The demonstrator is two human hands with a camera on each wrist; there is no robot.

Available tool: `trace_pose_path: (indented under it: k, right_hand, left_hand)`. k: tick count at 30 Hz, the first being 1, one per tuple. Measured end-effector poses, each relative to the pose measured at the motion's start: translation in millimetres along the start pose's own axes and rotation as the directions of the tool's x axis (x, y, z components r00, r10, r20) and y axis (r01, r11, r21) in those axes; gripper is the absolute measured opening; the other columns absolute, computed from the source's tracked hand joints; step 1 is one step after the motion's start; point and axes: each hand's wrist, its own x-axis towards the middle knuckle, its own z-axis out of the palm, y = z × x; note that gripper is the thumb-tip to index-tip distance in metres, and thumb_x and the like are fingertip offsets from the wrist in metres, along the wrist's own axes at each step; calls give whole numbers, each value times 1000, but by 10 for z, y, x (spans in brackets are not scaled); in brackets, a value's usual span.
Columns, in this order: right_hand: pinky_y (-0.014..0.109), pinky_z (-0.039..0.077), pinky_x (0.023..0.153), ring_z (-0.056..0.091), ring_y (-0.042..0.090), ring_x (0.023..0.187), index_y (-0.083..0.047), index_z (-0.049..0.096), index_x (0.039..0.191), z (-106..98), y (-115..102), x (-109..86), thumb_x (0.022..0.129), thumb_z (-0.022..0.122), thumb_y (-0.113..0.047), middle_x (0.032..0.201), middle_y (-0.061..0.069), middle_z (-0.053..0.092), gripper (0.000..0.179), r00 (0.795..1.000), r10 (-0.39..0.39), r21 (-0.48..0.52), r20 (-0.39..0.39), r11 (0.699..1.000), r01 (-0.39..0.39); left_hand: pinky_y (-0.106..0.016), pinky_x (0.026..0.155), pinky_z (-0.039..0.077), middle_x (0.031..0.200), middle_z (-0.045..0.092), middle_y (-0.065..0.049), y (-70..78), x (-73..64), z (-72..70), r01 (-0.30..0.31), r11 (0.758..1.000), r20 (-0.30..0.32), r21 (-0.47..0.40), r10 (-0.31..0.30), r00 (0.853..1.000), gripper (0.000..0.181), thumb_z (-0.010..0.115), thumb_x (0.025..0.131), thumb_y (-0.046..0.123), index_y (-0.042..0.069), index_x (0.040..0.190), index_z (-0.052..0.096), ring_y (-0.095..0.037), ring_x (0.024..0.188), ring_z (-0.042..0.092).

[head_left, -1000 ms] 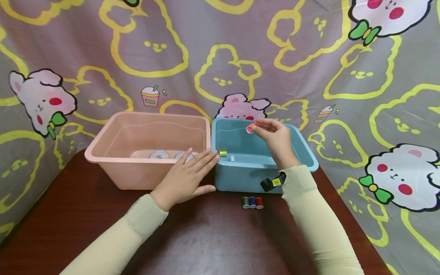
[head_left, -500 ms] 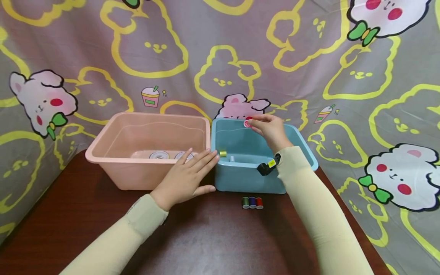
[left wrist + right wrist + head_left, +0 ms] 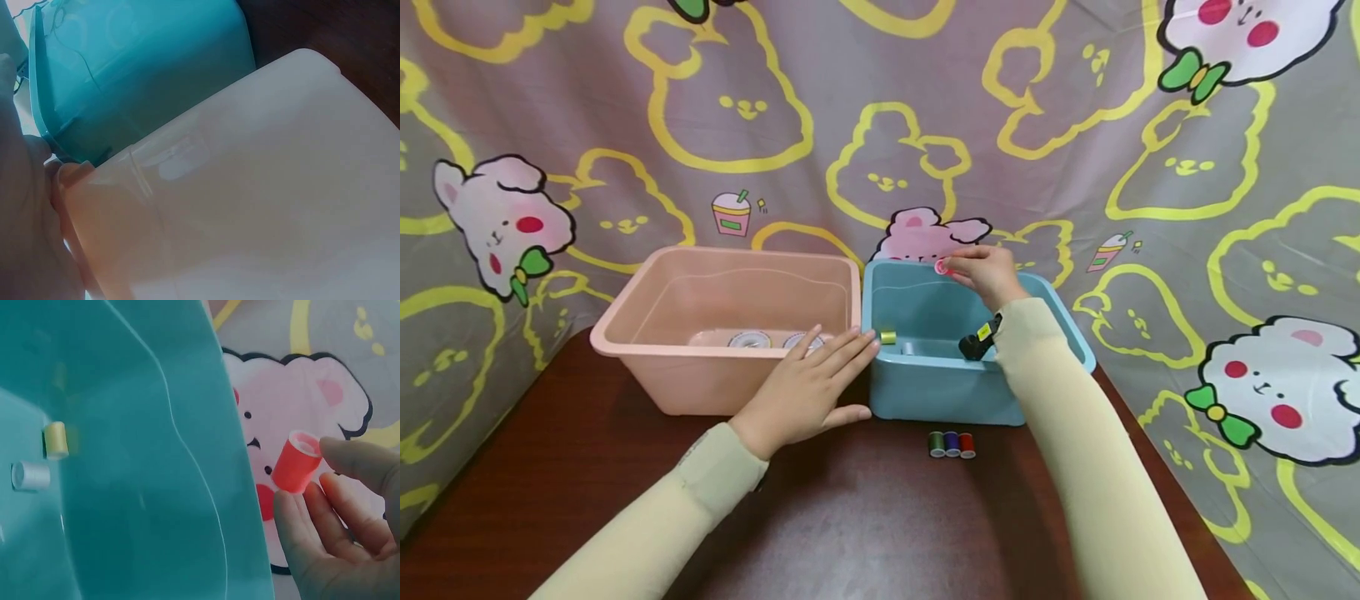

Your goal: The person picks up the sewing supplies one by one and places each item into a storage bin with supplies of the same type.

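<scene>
A pinkish-red thread spool [image 3: 294,467] is pinched between the thumb and fingers of my right hand [image 3: 988,273], above the far rim of the blue bin [image 3: 955,392]. Inside that bin lie a yellow thread spool [image 3: 56,440] and a white thread spool [image 3: 31,476], apart from the held one. My left hand [image 3: 808,385] rests with straight fingers on the rims where the pink bin [image 3: 692,379] meets the blue one. In the left wrist view, only an edge of the left hand [image 3: 31,206] shows, dark and blurred, by the bins.
Green [image 3: 936,444], blue [image 3: 952,444] and red [image 3: 967,446] thread spools stand side by side on the dark wooden table [image 3: 850,517], before the blue bin. Two white discs [image 3: 750,339] lie inside the pink bin. A patterned curtain [image 3: 1060,75] hangs behind.
My right hand has moved up and away, carrying the pinkish-red spool from over the blue bin's inside to its far rim. The left hand has kept its place.
</scene>
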Motion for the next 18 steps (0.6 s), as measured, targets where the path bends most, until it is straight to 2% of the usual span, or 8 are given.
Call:
trace_pose_path:
  k: [5, 10, 15, 18]
  right_hand:
    - [43, 50, 104, 68, 22, 101, 11, 66, 118, 6, 51, 69, 92, 72, -1, 114, 12, 62, 29, 1000, -23, -77, -3, 997, 23]
    - [44, 49, 104, 67, 26, 106, 11, 65, 120, 2, 127, 101, 93, 72, -2, 117, 13, 60, 31, 1000, -11, -178, 27, 984, 16]
    - [44, 50, 104, 67, 30, 109, 10, 66, 120, 2, 204, 139, 93, 73, -3, 119, 15, 60, 31, 998, -15, -261, 58, 965, 30]
    - [42, 52, 102, 66, 30, 108, 8, 67, 119, 6, 235, 177, 92, 74, -5, 121, 16, 60, 31, 995, -35, -340, 91, 938, 64]
  left_hand:
    - [-54, 123, 15, 166, 28, -6, -5, 3, 10, 4, 1000, 8, 1, -4, 1000, 83, 54, 98, 61, 12, 161, 30, -25, 153, 24]
    - [-54, 124, 11, 166, 27, -5, 0, 2, 16, 7, 1000, 19, -18, -7, 1000, 83, 53, 98, 61, 13, 161, 29, -24, 154, 22]
    - [-53, 125, 9, 167, 27, -5, 1, 4, 23, 3, 1000, 11, -16, -3, 1000, 82, 53, 98, 61, 13, 161, 30, -24, 154, 22]
    - [-53, 124, 12, 166, 28, -5, -12, -4, 27, -7, 1000, -10, -7, 7, 1000, 81, 48, 100, 62, 12, 161, 30, -24, 154, 23]
